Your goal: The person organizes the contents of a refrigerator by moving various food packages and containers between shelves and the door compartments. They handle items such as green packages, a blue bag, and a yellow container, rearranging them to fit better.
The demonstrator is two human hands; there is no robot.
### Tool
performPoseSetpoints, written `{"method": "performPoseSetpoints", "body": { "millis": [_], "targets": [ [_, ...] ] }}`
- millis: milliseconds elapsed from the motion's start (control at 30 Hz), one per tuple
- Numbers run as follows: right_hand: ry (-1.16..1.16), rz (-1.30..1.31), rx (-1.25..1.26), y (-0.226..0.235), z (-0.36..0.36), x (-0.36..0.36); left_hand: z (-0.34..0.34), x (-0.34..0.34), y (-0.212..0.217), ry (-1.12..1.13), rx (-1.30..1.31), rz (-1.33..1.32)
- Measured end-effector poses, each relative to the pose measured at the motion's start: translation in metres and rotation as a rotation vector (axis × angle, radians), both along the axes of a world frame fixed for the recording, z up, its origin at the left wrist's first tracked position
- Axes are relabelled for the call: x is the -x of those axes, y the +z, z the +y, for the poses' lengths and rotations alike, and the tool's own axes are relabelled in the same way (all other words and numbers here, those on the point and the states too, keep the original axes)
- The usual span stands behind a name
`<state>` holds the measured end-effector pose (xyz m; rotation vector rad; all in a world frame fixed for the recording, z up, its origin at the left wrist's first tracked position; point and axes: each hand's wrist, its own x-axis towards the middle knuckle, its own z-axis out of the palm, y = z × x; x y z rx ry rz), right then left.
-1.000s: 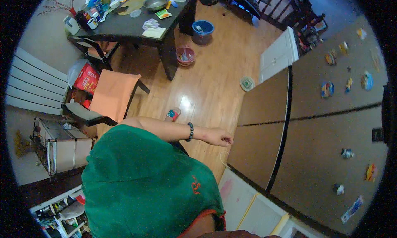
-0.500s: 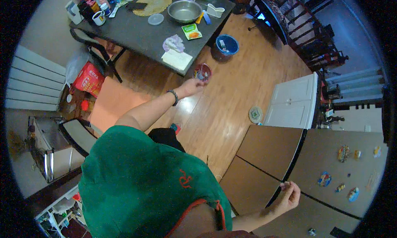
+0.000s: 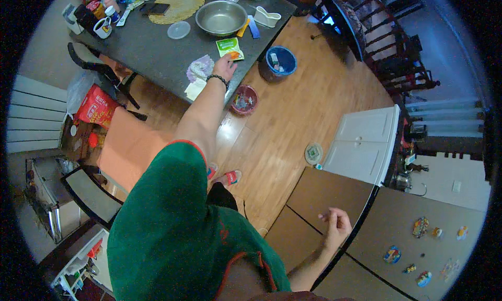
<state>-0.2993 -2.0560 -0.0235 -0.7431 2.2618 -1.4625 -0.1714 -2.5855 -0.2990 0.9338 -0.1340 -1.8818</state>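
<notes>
My left hand (image 3: 225, 69), with a dark bead bracelet at the wrist, reaches over the right part of the dark table (image 3: 157, 55). Its outstretched fingers are at the near edge of a green and white packet (image 3: 227, 44) lying flat; I cannot tell whether they press on it. Just left of the hand are a crumpled pale purple cloth (image 3: 201, 68) and a white folded tissue (image 3: 194, 89), partly covered by my forearm. My right hand (image 3: 338, 226) hangs in the air before the brown refrigerator (image 3: 408, 207), fingers loosely curled, nothing visible in them.
Behind the packet stand a steel bowl (image 3: 221, 18), a clear round lid (image 3: 179, 30) and a white double-bowl holder (image 3: 266, 17). A red bin (image 3: 244, 99) and a blue-lined bin (image 3: 280, 63) stand by the table. Chairs (image 3: 91, 58) and an orange cover (image 3: 130, 146) are left.
My left hand has moved from above the red bin, forward and left to the packet, and its fingers have straightened. My right hand has swung a little forward and left.
</notes>
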Motion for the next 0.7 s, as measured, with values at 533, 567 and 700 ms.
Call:
{"method": "performPoseSetpoints", "body": {
  "millis": [533,567,700],
  "targets": [
    [-0.401,-1.008,0.755,-0.105,-0.001,-0.035,0.346,-0.01,0.159,-1.589,0.513,0.229],
    [-0.429,-0.88,0.728,-0.108,0.027,-0.03,0.365,-0.005,0.156,-1.668,0.621,0.228],
    [-0.603,-0.532,0.575,-0.117,0.033,-0.044,0.348,0.038,0.146,-1.695,0.667,0.064]
  ]
}}
